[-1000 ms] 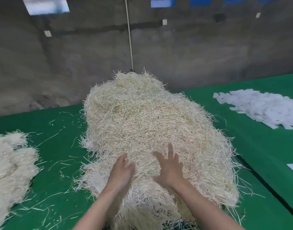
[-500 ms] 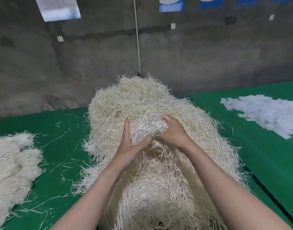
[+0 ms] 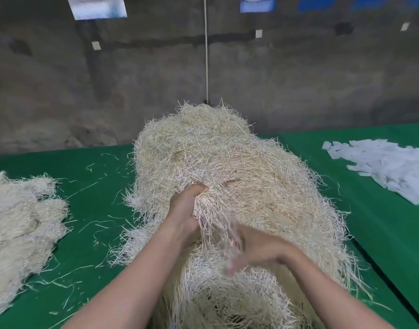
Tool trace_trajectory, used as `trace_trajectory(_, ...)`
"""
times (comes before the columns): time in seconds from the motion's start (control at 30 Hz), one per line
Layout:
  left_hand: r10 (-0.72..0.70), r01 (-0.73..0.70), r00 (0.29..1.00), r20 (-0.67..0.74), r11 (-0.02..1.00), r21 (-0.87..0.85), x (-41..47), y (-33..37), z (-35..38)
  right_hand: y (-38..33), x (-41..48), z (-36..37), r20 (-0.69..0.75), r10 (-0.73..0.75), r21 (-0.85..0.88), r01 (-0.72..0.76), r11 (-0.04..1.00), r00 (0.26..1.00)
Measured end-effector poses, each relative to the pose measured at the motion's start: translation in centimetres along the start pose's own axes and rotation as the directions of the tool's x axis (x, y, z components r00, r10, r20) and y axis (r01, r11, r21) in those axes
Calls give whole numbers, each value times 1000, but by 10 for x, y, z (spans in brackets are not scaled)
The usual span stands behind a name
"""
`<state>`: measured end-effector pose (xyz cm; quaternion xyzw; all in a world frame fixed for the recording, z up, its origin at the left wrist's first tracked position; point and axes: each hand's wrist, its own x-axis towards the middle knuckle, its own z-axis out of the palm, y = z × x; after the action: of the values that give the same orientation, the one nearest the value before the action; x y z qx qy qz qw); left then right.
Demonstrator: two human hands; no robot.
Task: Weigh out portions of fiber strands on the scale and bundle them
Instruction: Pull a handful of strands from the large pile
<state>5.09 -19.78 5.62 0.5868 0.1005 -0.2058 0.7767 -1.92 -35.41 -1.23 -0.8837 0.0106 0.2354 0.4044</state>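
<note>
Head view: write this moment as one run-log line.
left hand: grips fiber strands | right hand: blurred, grip unclear | scale: unseen

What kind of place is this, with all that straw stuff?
Probably a small workshop, not a home: a big heap of fiber strands lies on a green-covered table, a pile of white paper slips waits to the side, and the wall behind is bare concrete.

A rough grey concrete wall (image 3: 298,79) rises behind the green-covered table (image 3: 89,210). A thin white cord (image 3: 206,55) hangs down it, with blue signs (image 3: 258,3) and a pale sheet (image 3: 97,7) near the top.
</note>
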Motion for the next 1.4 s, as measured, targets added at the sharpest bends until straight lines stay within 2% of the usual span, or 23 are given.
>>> trace_trajectory(0.03,19,-19,1000,9,1000,19,-2,2,-2,9,4,16,51,109,-214,-95,972,993)
trace_trajectory(0.07,41,-42,999,32,999,29,-3,3,-3,19,8,26,10,168,-392,-151,908,986)
trace_trajectory(0.1,58,-60,997,56,997,41,-4,4,-4,27,10,28,-88,173,-489,-194,851,981)
trace_trajectory(0.13,79,-83,995,63,995,63,-3,5,-6,32,11,25,-188,155,-499,-230,836,970)
trace_trajectory(0.17,95,-101,994,57,989,107,-2,5,-8,33,10,16,-261,129,-422,-234,876,957)
trace_trajectory(0.23,138,-143,990,35,968,208,0,1,-10,23,4,-10,-372,109,-54,-139,989,922)
trace_trajectory(0.3,152,-156,988,34,947,281,-1,-4,-11,2,-7,-33,-474,118,317,44,947,873)
trace_trajectory(0.33,152,-156,988,34,944,290,-2,-5,-10,-11,-13,-40,-521,125,417,123,901,844)
trace_trajectory(0.43,145,-158,987,67,952,264,-10,-4,-12,-43,-22,-51,-595,100,526,292,799,798)
trace_trajectory(0.57,117,-174,973,198,938,299,-17,-4,-11,-88,-26,-59,-586,37,624,422,658,810)
trace_trajectory(0.67,88,-189,956,279,914,360,-24,-6,-16,-106,-27,-59,-568,-1,597,413,688,823)
trace_trajectory(0.73,68,-166,956,286,928,333,-28,-5,-22,-109,-28,-60,-558,-29,598,427,679,829)
trace_trajectory(0.8,50,-137,960,276,943,305,-31,-1,-25,-113,-31,-61,-553,-99,585,470,662,827)
trace_trajectory(0.87,20,-147,936,352,930,338,-33,1,-21,-122,-31,-60,-544,-178,546,507,667,820)
trace_trajectory(0.93,-28,-136,917,398,916,377,-33,-1,-9,-130,-27,-58,-490,-258,453,496,740,833)
trace_trajectory(1.03,-32,-72,955,293,939,336,-22,-7,0,-119,-18,-60,-471,-309,365,501,784,826)
trace_trajectory(1.13,-6,-19,984,178,990,137,-4,-2,-20,-78,-14,-69,-653,-171,210,393,895,738)
trace_trajectory(1.17,26,-40,992,122,993,108,0,0,-26,-64,-13,-69,-653,-139,162,316,935,745)
trace_trajectory(1.2,50,-57,996,68,994,96,1,1,-27,-55,-12,-63,-582,-133,143,262,955,802)
trace_trajectory(1.27,102,-102,995,-6,993,54,-1,3,-25,-49,-5,-41,-327,-127,113,172,979,936)
trace_trajectory(1.3,129,-128,991,-29,991,39,-4,3,-20,-47,2,-25,-254,-110,78,134,988,961)
trace_trajectory(1.33,147,-146,989,-31,989,35,-5,2,-17,-44,13,-9,-247,-86,49,101,994,965)
trace_trajectory(1.4,144,-144,989,23,990,-8,-5,0,-16,-33,31,17,-347,-57,-84,30,996,936)
